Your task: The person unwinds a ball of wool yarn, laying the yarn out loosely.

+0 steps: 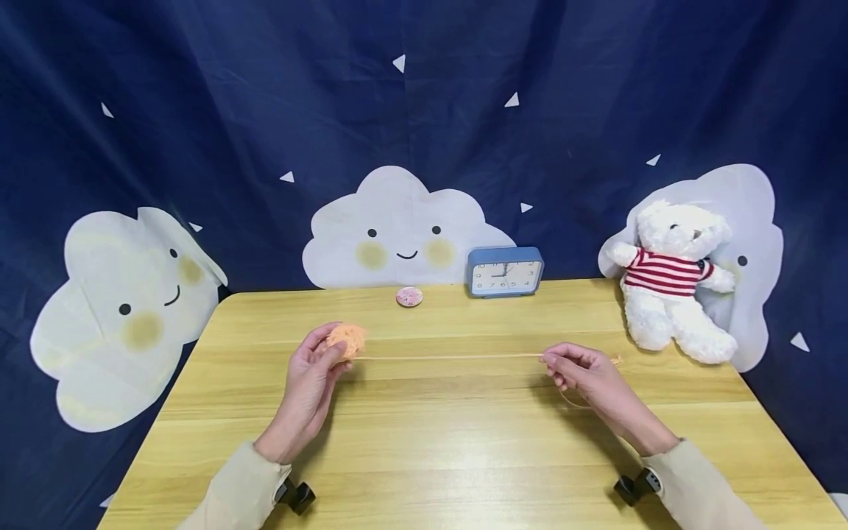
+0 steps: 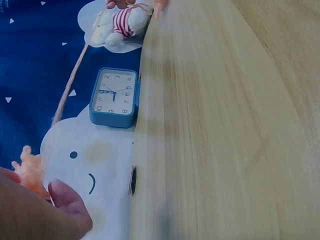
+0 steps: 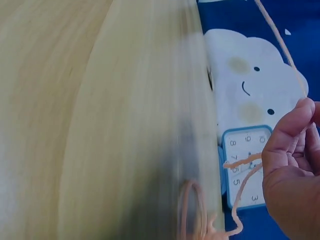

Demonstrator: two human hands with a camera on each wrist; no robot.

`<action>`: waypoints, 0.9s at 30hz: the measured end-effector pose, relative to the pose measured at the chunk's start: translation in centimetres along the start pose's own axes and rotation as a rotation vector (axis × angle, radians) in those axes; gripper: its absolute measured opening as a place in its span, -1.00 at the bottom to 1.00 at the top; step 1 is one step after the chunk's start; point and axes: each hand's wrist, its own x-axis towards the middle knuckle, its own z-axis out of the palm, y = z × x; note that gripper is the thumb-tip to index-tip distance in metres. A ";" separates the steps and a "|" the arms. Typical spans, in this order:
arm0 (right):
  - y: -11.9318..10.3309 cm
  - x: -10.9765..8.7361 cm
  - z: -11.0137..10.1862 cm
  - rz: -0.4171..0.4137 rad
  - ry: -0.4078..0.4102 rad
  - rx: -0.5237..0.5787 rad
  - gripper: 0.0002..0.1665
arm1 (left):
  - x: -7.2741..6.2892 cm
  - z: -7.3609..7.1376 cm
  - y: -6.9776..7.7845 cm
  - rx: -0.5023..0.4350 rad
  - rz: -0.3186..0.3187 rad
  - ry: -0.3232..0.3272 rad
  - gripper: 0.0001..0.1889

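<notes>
My left hand (image 1: 311,375) grips a small peach-orange ball of yarn (image 1: 347,341) between thumb and fingers, above the table's left half. From the ball a strand of yarn (image 1: 450,357) runs straight and taut across to my right hand (image 1: 583,372), whose thumb and forefinger pinch it. Past that pinch, loose yarn (image 3: 237,200) hangs from the right hand in bends and loops, seen in the right wrist view. In the left wrist view the yarn ball (image 2: 31,172) shows beside the left thumb, partly hidden by the hand.
On the wooden table (image 1: 437,456), a blue clock (image 1: 506,272) stands at the back edge, with a round pink patterned disc (image 1: 409,297) to its left. A white teddy bear (image 1: 676,283) in a striped shirt sits at the back right. Behind hangs a dark blue curtain (image 1: 464,132) with clouds.
</notes>
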 end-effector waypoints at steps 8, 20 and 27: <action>0.4 -0.6 -2.0 0.007 0.105 0.054 -0.81 | 0.0 -0.9 0.1 -0.066 0.060 -0.052 -0.67; 1.2 -1.6 -4.9 -0.038 0.190 0.273 -0.75 | -0.3 -1.8 0.5 -0.101 0.027 -0.183 -0.43; 1.4 -2.1 -6.1 -0.090 0.230 0.335 -0.73 | -0.4 -1.7 0.6 -0.057 0.039 -0.122 -0.56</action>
